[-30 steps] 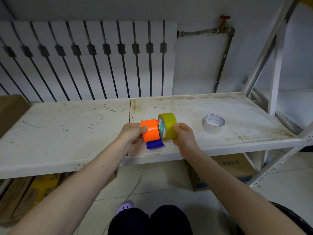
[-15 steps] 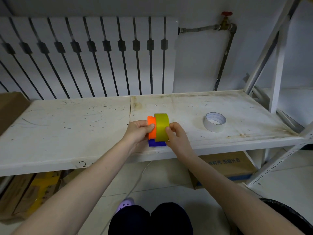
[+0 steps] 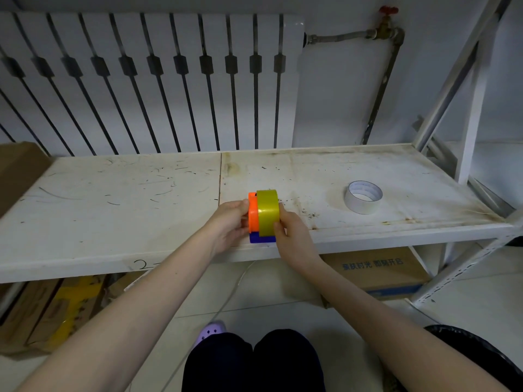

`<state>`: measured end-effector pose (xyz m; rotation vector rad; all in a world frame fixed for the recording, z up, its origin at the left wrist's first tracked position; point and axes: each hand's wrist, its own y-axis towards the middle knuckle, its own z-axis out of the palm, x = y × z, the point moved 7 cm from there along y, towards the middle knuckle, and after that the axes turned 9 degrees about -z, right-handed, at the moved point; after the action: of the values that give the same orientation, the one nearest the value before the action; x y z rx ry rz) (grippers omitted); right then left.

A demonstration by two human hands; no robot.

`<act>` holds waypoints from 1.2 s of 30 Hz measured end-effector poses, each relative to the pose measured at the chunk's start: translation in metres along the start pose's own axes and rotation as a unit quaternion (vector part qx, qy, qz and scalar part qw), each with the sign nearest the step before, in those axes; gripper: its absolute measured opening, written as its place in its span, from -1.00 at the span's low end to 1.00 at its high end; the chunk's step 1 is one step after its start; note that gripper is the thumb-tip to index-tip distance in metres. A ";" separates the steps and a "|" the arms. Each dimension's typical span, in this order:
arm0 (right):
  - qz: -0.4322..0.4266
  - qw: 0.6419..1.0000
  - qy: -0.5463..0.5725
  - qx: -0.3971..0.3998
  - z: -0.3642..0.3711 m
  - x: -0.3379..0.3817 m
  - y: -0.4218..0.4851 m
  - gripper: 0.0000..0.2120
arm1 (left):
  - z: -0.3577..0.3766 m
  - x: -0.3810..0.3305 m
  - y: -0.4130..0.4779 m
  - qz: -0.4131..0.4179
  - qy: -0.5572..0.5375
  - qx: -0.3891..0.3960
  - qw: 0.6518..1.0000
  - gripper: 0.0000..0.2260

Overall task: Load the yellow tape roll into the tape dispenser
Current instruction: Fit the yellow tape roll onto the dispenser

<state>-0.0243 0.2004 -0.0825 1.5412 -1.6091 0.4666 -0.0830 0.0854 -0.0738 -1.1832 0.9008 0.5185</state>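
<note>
At the shelf's [image 3: 113,222] front edge, left hand [image 3: 229,222] grips the orange-and-blue tape dispenser [image 3: 253,216]; right hand [image 3: 291,236] pinches the yellow tape roll [image 3: 267,212], pressed flush against the dispenser's side. Seating step, likely near done. Next: confirm the roll sits fully, then thread the tape end.

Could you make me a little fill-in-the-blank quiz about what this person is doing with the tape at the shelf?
1. The left hand holds the tape dispenser, whose upper body is ____ in colour.
2. The right hand presses the ____ tape roll against the dispenser.
3. A spare white tape roll lies flat on the ____.
4. The dispenser's bottom part is ____.

Missing words: orange; yellow; shelf; blue
</note>
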 end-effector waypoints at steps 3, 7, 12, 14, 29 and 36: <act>-0.008 1.000 0.004 0.014 0.004 0.000 -0.002 -0.66 | -0.003 0.000 0.003 -0.009 0.008 -0.004 1.000 -0.72; -0.023 0.999 -0.010 0.027 0.004 0.004 -0.002 -0.57 | 0.000 -0.001 0.003 -0.015 -0.012 0.019 1.000 -0.67; -0.043 0.997 0.014 0.056 0.003 0.014 -0.002 -0.46 | 0.002 0.002 0.002 -0.039 -0.033 0.036 0.998 -0.62; -0.046 0.996 0.027 0.068 0.003 0.012 -0.004 -0.43 | 0.001 0.004 0.003 -0.040 -0.021 0.039 0.998 -0.61; -0.036 0.989 0.096 0.109 -0.004 -0.001 0.010 -0.30 | 0.002 0.011 -0.001 0.003 0.112 0.105 0.988 -0.78; -0.155 0.983 -0.039 0.089 -0.014 0.015 0.013 -0.33 | -0.004 0.013 0.004 -0.037 0.069 0.042 0.996 -0.83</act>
<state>-0.0306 0.2035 -0.0592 1.9280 -1.3784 0.3892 -0.0800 0.0816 -0.0876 -1.1811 0.9847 0.3388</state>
